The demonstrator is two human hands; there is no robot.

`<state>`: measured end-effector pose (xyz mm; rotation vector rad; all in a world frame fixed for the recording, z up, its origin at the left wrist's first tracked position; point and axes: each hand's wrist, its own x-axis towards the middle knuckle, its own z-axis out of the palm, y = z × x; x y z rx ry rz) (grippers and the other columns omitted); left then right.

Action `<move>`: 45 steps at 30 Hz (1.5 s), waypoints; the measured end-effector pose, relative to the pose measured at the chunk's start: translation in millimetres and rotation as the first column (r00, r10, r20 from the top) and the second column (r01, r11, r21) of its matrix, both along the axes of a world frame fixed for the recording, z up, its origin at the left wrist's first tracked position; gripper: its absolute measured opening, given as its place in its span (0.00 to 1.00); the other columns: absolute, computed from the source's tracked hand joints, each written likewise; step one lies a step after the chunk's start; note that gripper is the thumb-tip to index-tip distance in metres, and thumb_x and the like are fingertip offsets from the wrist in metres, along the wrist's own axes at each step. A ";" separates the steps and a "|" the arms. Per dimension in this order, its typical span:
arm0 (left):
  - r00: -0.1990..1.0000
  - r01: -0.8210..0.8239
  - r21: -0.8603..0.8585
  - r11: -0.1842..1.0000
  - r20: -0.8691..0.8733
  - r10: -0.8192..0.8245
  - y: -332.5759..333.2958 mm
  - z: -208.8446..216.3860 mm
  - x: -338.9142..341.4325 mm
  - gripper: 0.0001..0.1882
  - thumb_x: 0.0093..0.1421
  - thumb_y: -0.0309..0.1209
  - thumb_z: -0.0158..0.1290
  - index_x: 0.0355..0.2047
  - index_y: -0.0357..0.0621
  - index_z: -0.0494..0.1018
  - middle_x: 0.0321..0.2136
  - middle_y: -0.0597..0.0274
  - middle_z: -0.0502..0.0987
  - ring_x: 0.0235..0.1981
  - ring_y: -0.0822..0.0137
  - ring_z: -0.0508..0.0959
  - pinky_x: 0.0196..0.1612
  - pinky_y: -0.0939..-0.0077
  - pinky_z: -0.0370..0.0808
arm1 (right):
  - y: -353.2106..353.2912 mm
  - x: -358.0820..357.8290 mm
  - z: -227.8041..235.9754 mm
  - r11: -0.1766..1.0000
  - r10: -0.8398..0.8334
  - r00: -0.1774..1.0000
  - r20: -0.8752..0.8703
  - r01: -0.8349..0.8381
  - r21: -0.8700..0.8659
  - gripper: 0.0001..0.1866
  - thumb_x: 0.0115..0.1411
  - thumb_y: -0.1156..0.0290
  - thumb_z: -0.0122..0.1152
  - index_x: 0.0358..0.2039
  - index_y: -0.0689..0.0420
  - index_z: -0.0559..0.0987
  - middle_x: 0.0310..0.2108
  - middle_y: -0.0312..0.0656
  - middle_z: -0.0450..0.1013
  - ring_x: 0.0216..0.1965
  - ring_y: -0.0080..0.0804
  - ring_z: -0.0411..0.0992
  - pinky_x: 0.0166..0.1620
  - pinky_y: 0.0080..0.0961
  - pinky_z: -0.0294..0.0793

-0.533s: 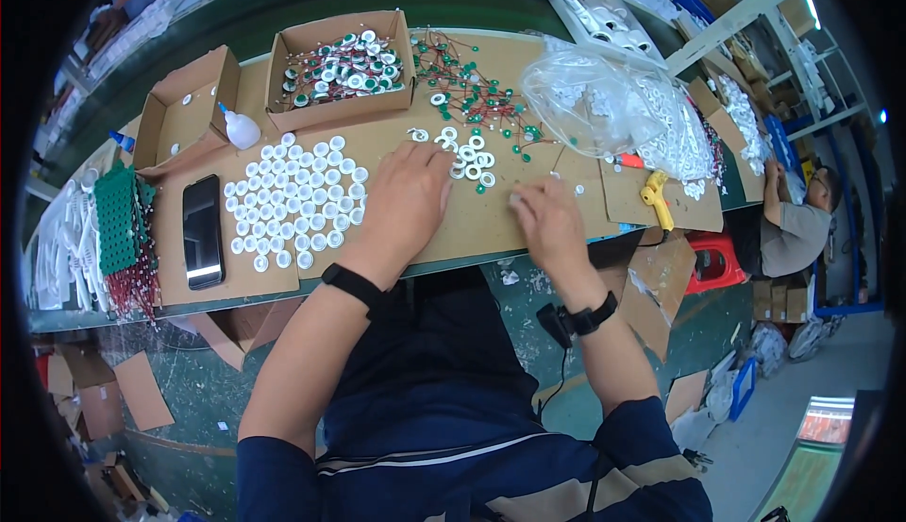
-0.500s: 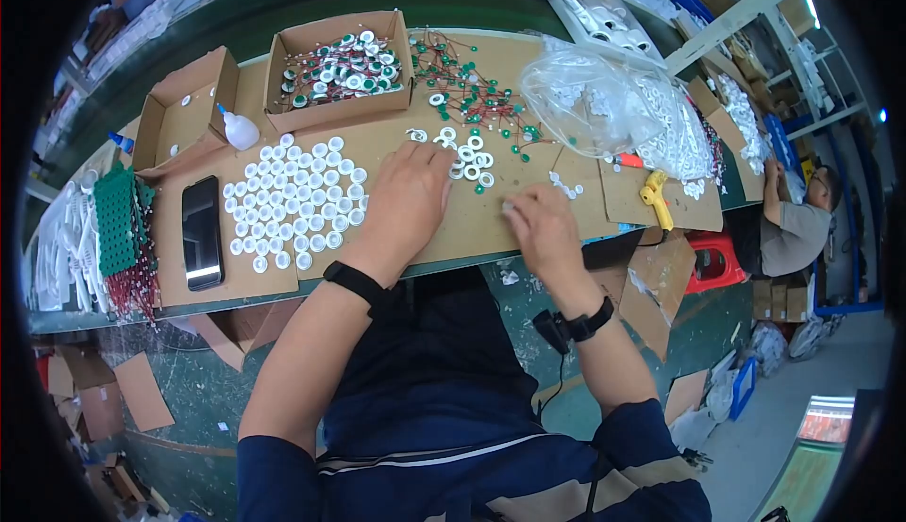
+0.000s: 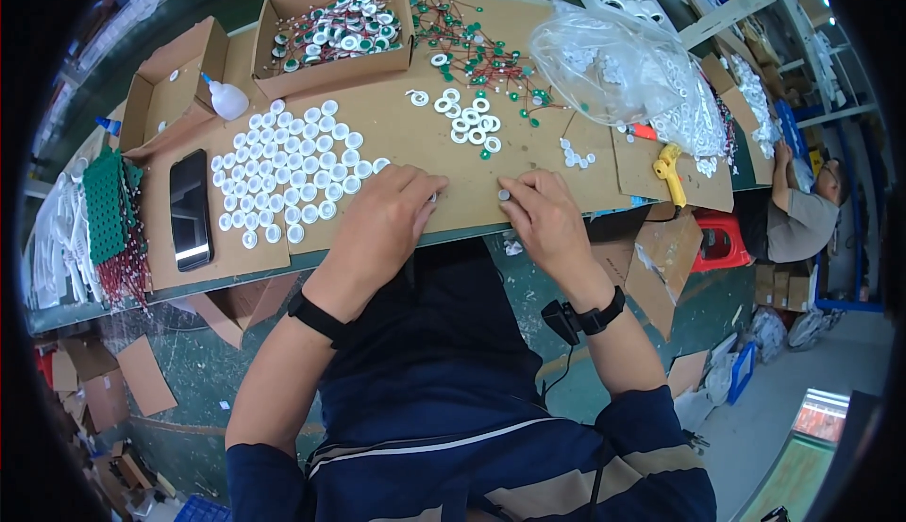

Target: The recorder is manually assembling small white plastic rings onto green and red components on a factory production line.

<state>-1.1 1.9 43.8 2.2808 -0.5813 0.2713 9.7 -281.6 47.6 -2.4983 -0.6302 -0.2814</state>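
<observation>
Handwork with small parts looks like the step, and a steady pinch seems called for next! Right hand pinches a small pale-grey round disc at its grip's tips, over the brown cardboard-topped desk; left hand curls, fingers together, round a mostly hidden whitish piece.

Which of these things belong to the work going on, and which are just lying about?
Likely part of the work:
- small pale disc, pinched in the right hand
- white cups beside the left hand, whose grip is unclear
- white rings beyond both hands

Probably just lying about:
- black phone
- cardboard piece on the floor
</observation>
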 end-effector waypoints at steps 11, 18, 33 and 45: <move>0.999 -0.034 -0.079 0.996 -0.005 0.034 7.8 -4.5 -9.7 0.25 0.63 0.19 0.67 0.62 0.43 0.82 0.49 0.52 0.85 0.52 0.46 0.83 0.58 0.51 0.82 | 12.1 5.4 8.7 1.000 0.017 0.997 -0.078 -0.016 0.021 0.11 0.68 0.76 0.78 0.50 0.61 0.91 0.43 0.45 0.83 0.47 0.48 0.83 0.51 0.40 0.84; 0.998 -0.056 -0.087 0.995 0.006 0.057 8.2 -8.5 -7.9 0.29 0.62 0.18 0.66 0.65 0.43 0.81 0.48 0.52 0.84 0.53 0.46 0.83 0.58 0.51 0.82 | 62.1 9.6 9.3 0.980 0.153 0.984 -0.095 -0.138 0.145 0.11 0.68 0.78 0.76 0.50 0.61 0.90 0.45 0.46 0.85 0.44 0.49 0.85 0.48 0.39 0.85; 0.992 -0.116 -0.115 0.987 0.025 0.120 10.4 -12.7 -8.2 0.32 0.58 0.19 0.69 0.65 0.41 0.81 0.45 0.49 0.83 0.50 0.44 0.82 0.57 0.51 0.81 | 81.9 17.6 7.4 0.952 0.290 0.953 -0.082 -0.279 0.127 0.13 0.66 0.81 0.76 0.51 0.60 0.91 0.45 0.46 0.84 0.43 0.49 0.85 0.47 0.38 0.85; 0.991 -0.130 -0.099 0.987 -0.029 0.127 10.6 -10.9 -8.7 0.30 0.60 0.20 0.68 0.65 0.41 0.81 0.45 0.50 0.83 0.52 0.45 0.82 0.58 0.51 0.81 | 80.1 23.1 7.9 0.951 0.293 0.951 -0.103 -0.278 0.135 0.14 0.65 0.81 0.77 0.51 0.60 0.92 0.43 0.45 0.84 0.42 0.47 0.85 0.46 0.38 0.85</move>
